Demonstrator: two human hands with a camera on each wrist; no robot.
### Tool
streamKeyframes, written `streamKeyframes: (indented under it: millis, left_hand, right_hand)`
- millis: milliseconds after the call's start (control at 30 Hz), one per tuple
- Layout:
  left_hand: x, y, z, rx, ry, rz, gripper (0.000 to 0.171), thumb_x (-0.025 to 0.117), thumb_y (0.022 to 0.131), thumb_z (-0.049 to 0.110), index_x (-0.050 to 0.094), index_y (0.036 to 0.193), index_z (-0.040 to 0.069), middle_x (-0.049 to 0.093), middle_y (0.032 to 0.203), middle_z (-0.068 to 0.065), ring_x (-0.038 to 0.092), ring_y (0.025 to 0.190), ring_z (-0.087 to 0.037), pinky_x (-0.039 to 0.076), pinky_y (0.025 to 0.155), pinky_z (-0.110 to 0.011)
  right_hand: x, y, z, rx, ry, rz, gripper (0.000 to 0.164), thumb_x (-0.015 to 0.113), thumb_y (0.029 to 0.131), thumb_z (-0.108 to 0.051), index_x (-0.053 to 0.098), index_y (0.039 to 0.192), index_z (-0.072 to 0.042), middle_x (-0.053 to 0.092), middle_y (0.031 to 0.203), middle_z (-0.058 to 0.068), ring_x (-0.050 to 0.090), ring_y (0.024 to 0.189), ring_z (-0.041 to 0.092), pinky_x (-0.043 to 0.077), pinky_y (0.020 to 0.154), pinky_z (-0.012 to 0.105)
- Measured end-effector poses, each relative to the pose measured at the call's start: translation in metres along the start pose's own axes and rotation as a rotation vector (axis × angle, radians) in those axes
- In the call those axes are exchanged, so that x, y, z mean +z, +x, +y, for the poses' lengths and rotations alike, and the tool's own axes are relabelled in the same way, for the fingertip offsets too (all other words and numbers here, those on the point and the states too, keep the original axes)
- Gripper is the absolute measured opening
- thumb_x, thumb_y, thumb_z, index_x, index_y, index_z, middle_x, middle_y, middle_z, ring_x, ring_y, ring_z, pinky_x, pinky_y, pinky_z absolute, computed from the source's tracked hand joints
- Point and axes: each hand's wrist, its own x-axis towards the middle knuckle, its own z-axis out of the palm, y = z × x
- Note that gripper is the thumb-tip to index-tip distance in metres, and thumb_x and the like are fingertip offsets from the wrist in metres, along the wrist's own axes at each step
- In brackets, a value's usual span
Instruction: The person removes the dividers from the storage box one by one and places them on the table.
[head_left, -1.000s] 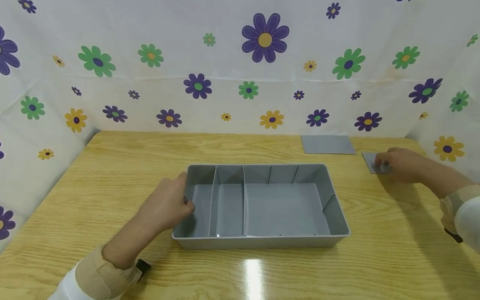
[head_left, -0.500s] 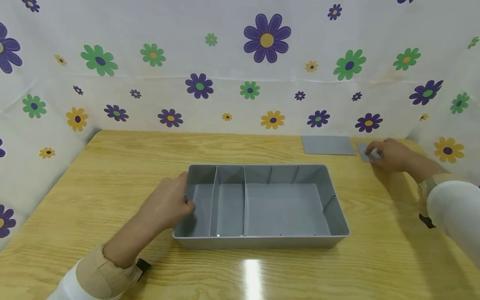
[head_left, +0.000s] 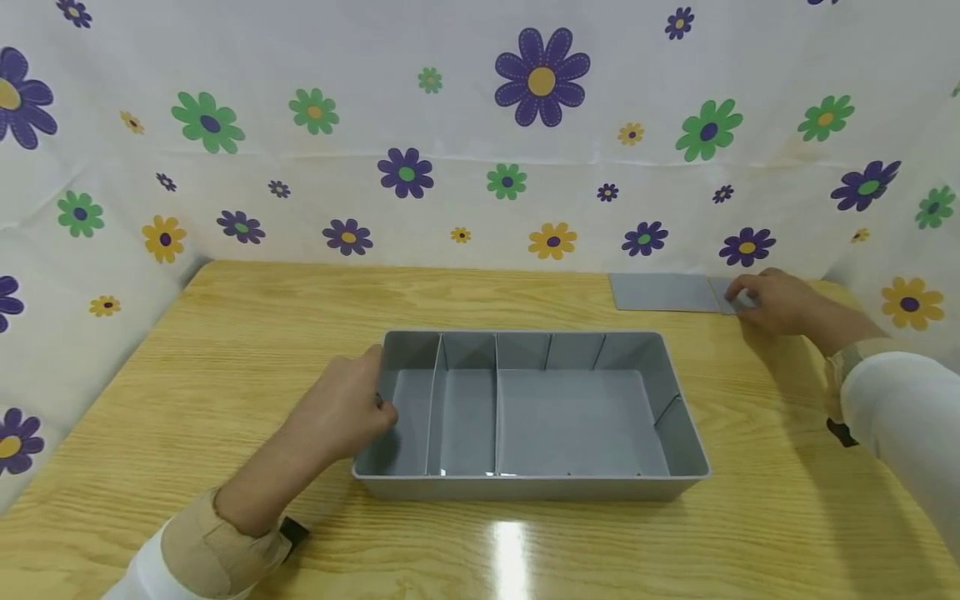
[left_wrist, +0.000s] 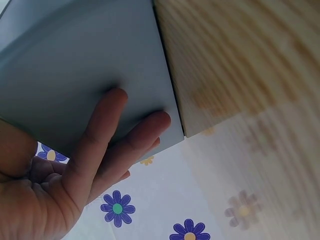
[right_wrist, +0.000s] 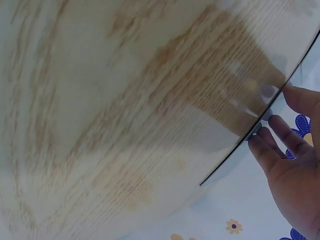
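Note:
A long grey plastic tray [head_left: 581,421] with thin upright dividers stands on the table. My left hand [head_left: 348,408] grips its left end wall, thumb over the inner side. In the left wrist view, the fingers [left_wrist: 102,135] lie flat along the outer face of the tray wall [left_wrist: 85,55]. Near the back right, my right hand [head_left: 776,302] touches a small grey flat panel [head_left: 723,300] with its fingertips and partly covers it. Directly left of that lies a larger grey flat panel [head_left: 663,292]; their edges meet.
Behind the wood-grain table [head_left: 300,308] hangs a white sheet [head_left: 337,108] with printed flowers, close to the panels at the back edge. Inside the tray, two full dividers [head_left: 497,408] mark off narrow sections on the left.
My right hand has moved back and left with the small panel, bringing it from the right up against the larger panel. The left hand and the tray have stayed in place.

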Motion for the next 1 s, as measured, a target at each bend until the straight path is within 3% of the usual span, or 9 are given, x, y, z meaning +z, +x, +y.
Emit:
streamKeyframes:
  millis: [167, 300, 433, 567, 667, 767, 1000]
  left_hand:
    - [0.0, 0.0, 0.0, 0.005, -0.001, 0.009, 0.043, 0.056, 0.069, 0.003, 0.047, 0.109, -0.01, 0.052, 0.064, -0.008, 0.047, 0.052, -0.015, 0.041, 0.042, -0.028]
    - [-0.001, -0.002, -0.001, 0.0, -0.003, 0.004, 0.043, 0.057, 0.069, 0.003, 0.047, 0.109, -0.01, 0.052, 0.064, -0.008, 0.047, 0.051, -0.015, 0.041, 0.042, -0.028]
    - [-0.003, -0.003, -0.003, 0.0, 0.001, 0.011, 0.042, 0.057, 0.069, 0.003, 0.047, 0.108, -0.01, 0.051, 0.063, -0.007, 0.046, 0.051, -0.015, 0.04, 0.042, -0.028]
    - [-0.004, -0.004, -0.004, -0.001, 0.004, 0.013, 0.042, 0.056, 0.069, 0.003, 0.047, 0.107, -0.01, 0.05, 0.062, -0.006, 0.046, 0.052, -0.015, 0.04, 0.043, -0.029]
    - [-0.004, -0.005, -0.004, -0.002, 0.002, 0.011, 0.042, 0.056, 0.069, 0.003, 0.047, 0.108, -0.01, 0.051, 0.063, -0.007, 0.046, 0.052, -0.015, 0.04, 0.043, -0.029]
    - [-0.003, -0.004, -0.004, -0.001, -0.003, 0.01, 0.043, 0.056, 0.069, 0.003, 0.047, 0.109, -0.01, 0.052, 0.066, -0.008, 0.047, 0.052, -0.015, 0.041, 0.043, -0.028]
    - [0.0, -0.002, -0.001, 0.015, -0.009, 0.011, 0.04, 0.056, 0.068, 0.002, 0.048, 0.106, -0.009, 0.051, 0.062, -0.007, 0.045, 0.049, -0.013, 0.039, 0.04, -0.026]
  right_hand:
    - [-0.006, -0.002, -0.005, 0.005, 0.016, 0.07, 0.032, 0.054, 0.082, -0.01, 0.056, 0.113, -0.001, 0.05, 0.111, 0.031, 0.044, 0.104, 0.045, 0.037, 0.088, 0.06]
    - [-0.021, -0.003, -0.019, -0.095, 0.026, 0.266, 0.026, 0.054, 0.081, -0.005, 0.061, 0.105, 0.001, 0.057, 0.103, 0.026, 0.05, 0.097, 0.04, 0.041, 0.083, 0.057]
    - [-0.044, -0.003, -0.058, -0.242, 0.034, 0.432, 0.019, 0.06, 0.08, -0.006, 0.065, 0.098, -0.003, 0.06, 0.096, 0.016, 0.054, 0.087, 0.029, 0.048, 0.073, 0.048]
    - [-0.065, -0.007, -0.115, -0.45, 0.054, 0.485, 0.02, 0.067, 0.078, -0.011, 0.066, 0.098, -0.01, 0.062, 0.097, 0.006, 0.055, 0.087, 0.02, 0.05, 0.069, 0.042]
    - [-0.073, -0.013, -0.158, -0.645, 0.102, 0.485, 0.02, 0.071, 0.075, -0.013, 0.067, 0.095, -0.015, 0.063, 0.096, -0.001, 0.056, 0.087, 0.014, 0.051, 0.07, 0.038]
    - [-0.073, -0.02, -0.195, -0.801, 0.172, 0.433, 0.02, 0.072, 0.075, -0.017, 0.067, 0.094, -0.02, 0.062, 0.097, -0.007, 0.055, 0.089, 0.008, 0.051, 0.073, 0.034]
    - [-0.062, -0.038, -0.252, -0.966, 0.335, 0.234, 0.023, 0.071, 0.078, -0.026, 0.066, 0.1, -0.025, 0.061, 0.106, -0.01, 0.053, 0.101, 0.006, 0.048, 0.082, 0.032]
